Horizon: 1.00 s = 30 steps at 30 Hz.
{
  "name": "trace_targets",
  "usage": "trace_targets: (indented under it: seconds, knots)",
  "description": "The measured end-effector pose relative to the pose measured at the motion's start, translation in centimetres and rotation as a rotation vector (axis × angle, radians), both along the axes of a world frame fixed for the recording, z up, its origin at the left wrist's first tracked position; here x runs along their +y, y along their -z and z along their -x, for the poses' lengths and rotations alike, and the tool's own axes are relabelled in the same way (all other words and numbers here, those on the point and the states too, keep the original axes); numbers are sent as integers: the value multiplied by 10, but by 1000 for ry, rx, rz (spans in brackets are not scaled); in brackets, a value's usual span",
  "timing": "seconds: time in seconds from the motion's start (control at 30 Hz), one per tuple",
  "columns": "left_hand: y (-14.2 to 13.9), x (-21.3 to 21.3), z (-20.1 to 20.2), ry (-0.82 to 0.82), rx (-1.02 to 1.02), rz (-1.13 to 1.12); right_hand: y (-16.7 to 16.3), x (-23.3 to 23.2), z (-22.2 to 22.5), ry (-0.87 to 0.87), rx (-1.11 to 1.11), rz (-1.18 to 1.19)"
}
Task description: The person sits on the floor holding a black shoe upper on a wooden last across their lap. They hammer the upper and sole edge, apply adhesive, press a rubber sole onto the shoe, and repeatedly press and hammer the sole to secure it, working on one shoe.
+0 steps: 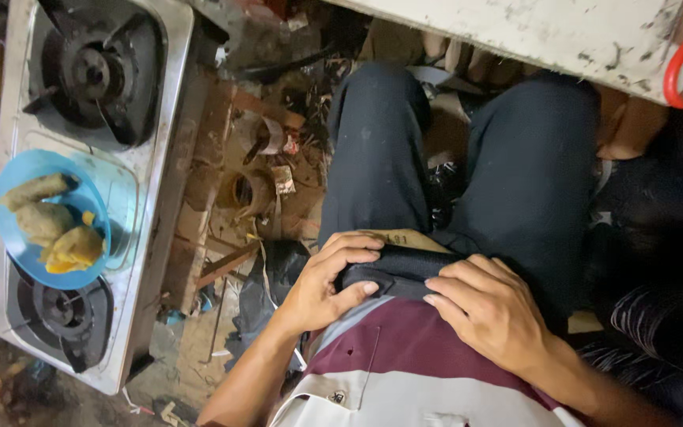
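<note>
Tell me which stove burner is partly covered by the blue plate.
The burner at the bottom of the picture: the blue plate of food overlaps its upper edge. The other burner, at the top of the stove, is fully bare.

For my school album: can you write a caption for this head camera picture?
Both hands, left hand and right hand, hold a black pouch at the waist, beside a two-burner stove carrying a blue plate of snacks.

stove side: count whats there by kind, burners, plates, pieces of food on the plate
burners: 2, one at the far end and one at the near end of the steel stove
blue plate: 1, resting on the stove between the burners
pieces of fried food on the plate: 3
total: 6
</note>
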<state>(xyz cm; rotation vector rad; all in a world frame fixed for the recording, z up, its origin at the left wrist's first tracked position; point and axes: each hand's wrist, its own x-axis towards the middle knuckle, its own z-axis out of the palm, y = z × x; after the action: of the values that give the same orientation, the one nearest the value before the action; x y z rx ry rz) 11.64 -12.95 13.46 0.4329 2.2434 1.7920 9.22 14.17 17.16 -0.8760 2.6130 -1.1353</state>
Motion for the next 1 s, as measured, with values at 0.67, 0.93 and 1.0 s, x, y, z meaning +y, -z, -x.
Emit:
trace_targets:
  seconds: [0.67,0.93,1.0]
  knots:
    - [0,26,-13,-187,10,98,-1,-4,3,10,91,-60]
    - [-1,26,-1,-146,62,145,4,5,6,-2,53,-126]
    - [1,25,1,-135,106,136,10,6,8,-27,-7,-26]
